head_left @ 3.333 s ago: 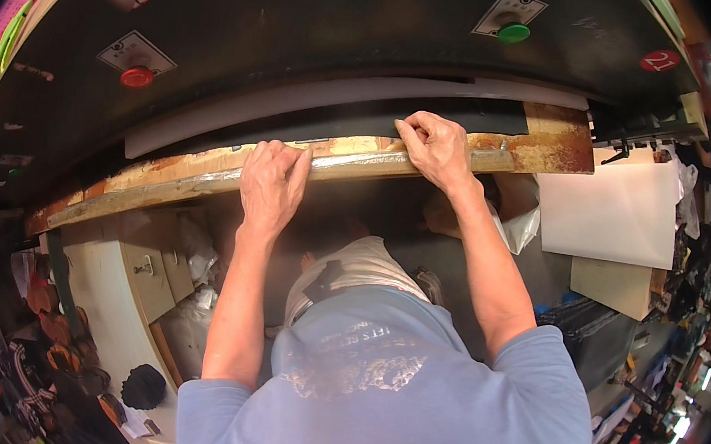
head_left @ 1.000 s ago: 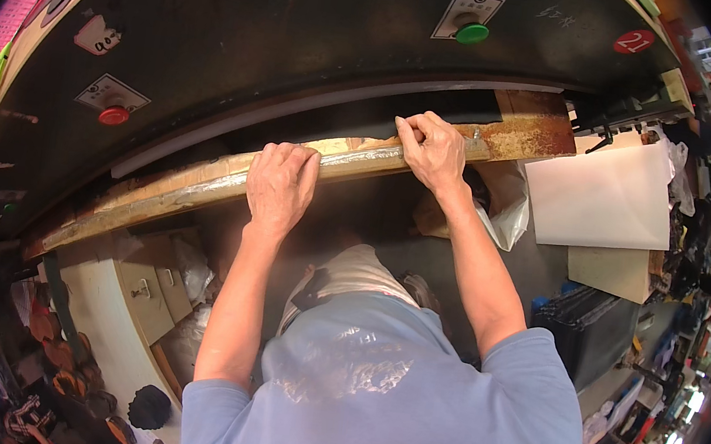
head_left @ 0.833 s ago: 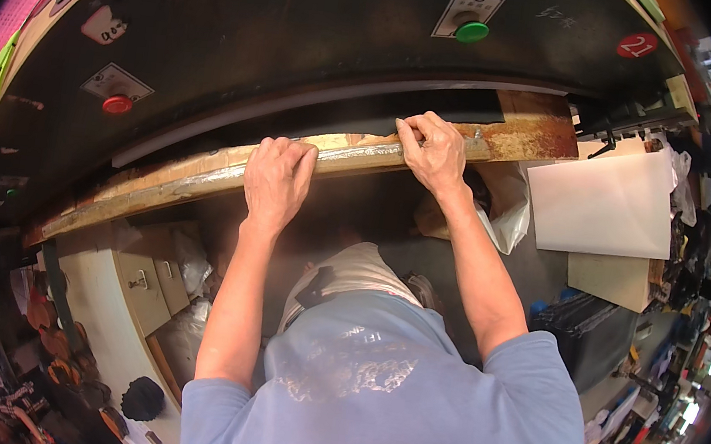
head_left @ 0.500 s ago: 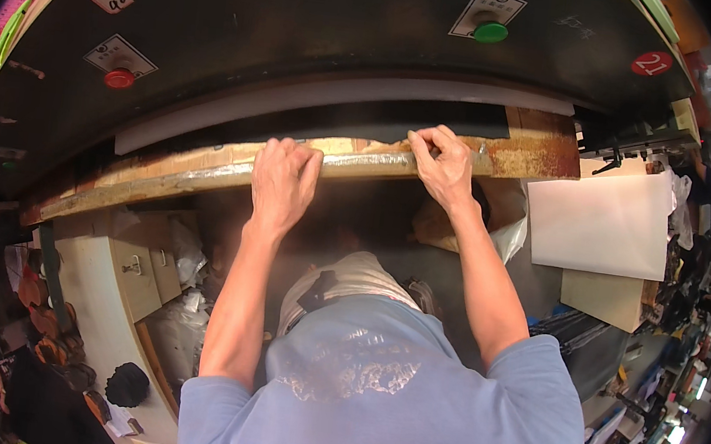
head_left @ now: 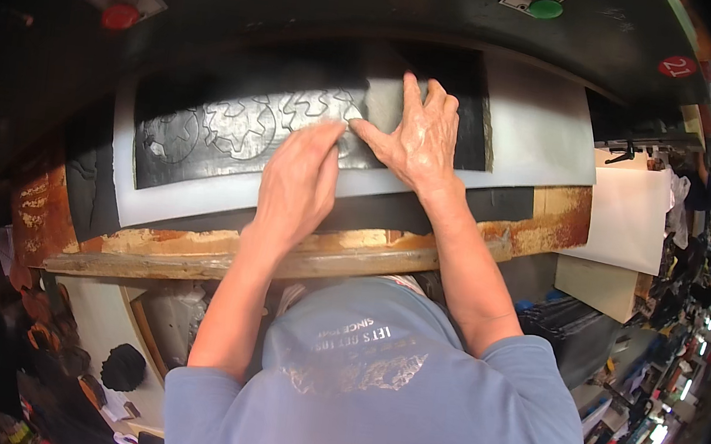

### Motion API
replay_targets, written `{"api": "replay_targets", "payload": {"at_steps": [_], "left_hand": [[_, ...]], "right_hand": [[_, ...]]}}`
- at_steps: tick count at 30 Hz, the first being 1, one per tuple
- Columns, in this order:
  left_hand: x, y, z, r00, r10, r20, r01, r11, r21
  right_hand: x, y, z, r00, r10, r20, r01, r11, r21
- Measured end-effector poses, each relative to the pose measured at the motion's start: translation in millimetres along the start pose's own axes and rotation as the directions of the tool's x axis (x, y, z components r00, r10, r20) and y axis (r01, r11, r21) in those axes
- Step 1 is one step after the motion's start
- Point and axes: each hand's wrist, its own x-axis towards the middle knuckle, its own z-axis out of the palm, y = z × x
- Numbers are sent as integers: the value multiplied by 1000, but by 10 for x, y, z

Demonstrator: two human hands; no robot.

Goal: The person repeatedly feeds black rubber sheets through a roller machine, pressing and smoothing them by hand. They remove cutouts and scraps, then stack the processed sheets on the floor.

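A dark, shiny sheet (head_left: 239, 169) with several curved, toothed outlines pressed or cut into it lies on a white board (head_left: 541, 129). My right hand (head_left: 422, 142) is open over the sheet's right part, fingers spread and thumb pointing left. A dull grey patch (head_left: 383, 98) shows beside its fingers; whether it is a separate piece I cannot tell. My left hand (head_left: 298, 185) is at the sheet's near edge, its fingertips close to my right thumb. Those fingers are smeared by motion, so their grip is unclear.
Overhead hangs a dark machine head with a red button (head_left: 120, 16) and a green button (head_left: 546, 9). A worn wooden ledge (head_left: 343, 256) runs along the front of the bench. White sheet material (head_left: 627, 222) stands at the right.
Both hands have moved from the front ledge up onto the sheet. The white board and patterned sheet now show farther out from under the machine head. My right fingers have spread.
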Motion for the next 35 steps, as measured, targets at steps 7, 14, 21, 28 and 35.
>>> {"api": "replay_targets", "payload": {"at_steps": [7,14,21,28,35], "left_hand": [[407,-337,458,976,63,211,-132,933,334],[241,-448,123,960,61,272,-147,940,309],[407,-569,-90,961,83,264,-163,940,299],[752,-676,-177,957,49,286,-144,936,321],[883,-797,-203,946,44,321,-155,932,329]], "right_hand": [[79,235,-75,991,122,61,-131,973,191],[294,836,-1097,938,-335,92,320,936,148],[908,1177,-1262,542,-719,435,818,570,-77],[433,936,-271,994,36,99,-65,950,306],[580,991,148,970,-210,-119,229,956,181]]}}
